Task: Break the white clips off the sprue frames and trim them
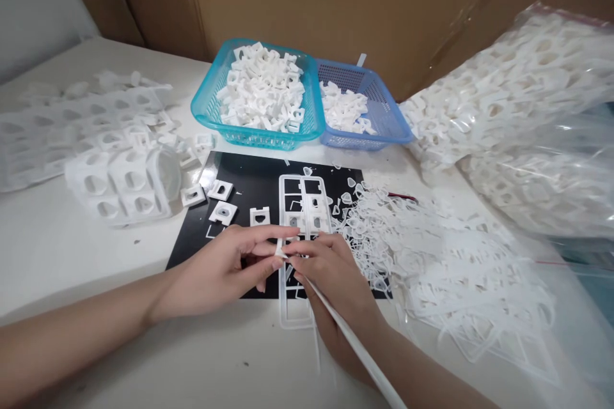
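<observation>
A white plastic frame strip (pixel 303 204) with square cut-out cells lies lengthwise on a black mat (pixel 254 172). My left hand (pixel 225 268) and my right hand (pixel 330 281) meet over its near part, fingertips pinched together on a small white piece (pixel 279 248) of it. A long thin white strip (pixel 355 345) runs from that pinch back across my right wrist. Three loose white square pieces (pixel 223 212) sit on the mat just beyond my left hand.
A teal basket (pixel 211 116) heaped with white squares and a blue basket (pixel 388 116) with fewer stand behind the mat. White scrap offcuts (pixel 446 262) pile at the right, bagged sheets (pixel 537 115) beyond. Stacked uncut sheets (pixel 105 166) lie left. Cardboard stands at the back.
</observation>
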Demonstrator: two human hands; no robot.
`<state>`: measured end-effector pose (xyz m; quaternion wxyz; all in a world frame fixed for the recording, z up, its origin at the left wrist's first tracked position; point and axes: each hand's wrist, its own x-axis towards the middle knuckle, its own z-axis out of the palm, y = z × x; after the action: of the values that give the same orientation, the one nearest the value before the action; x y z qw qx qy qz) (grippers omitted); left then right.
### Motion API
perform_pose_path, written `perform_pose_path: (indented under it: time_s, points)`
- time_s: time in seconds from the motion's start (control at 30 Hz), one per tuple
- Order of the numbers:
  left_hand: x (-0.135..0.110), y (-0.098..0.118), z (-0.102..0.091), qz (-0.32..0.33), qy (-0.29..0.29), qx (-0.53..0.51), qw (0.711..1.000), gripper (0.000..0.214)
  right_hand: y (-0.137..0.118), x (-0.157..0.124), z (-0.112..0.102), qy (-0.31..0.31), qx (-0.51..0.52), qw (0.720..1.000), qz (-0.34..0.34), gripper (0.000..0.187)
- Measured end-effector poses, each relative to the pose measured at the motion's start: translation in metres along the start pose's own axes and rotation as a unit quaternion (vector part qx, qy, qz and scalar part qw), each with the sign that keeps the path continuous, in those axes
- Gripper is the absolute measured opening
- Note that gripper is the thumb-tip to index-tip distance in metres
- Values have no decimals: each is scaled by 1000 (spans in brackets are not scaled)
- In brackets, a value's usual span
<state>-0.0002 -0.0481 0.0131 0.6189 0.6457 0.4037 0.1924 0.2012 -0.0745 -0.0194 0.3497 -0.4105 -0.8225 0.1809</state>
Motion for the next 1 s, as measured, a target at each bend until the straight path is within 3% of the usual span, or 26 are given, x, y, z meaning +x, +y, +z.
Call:
perform_pose_path:
  time_s: [0.2, 0.43, 0.63, 1.0]
  points:
    - [1, -3, -1, 7, 7, -6, 1000, 46, 10, -4, 11, -31, -5, 999, 13, 19]
    - [0, 1, 1, -7, 19, -5, 1000, 43, -13, 7, -14, -4, -6, 1000, 19, 26]
    - [-1, 1, 1, -7, 18, -4, 1000, 43, -22, 21, -32, -17, 112, 991, 72, 20]
    - [0, -1, 1, -6, 17, -2, 1000, 43, -22, 24, -36, -43, 123, 990, 57, 15]
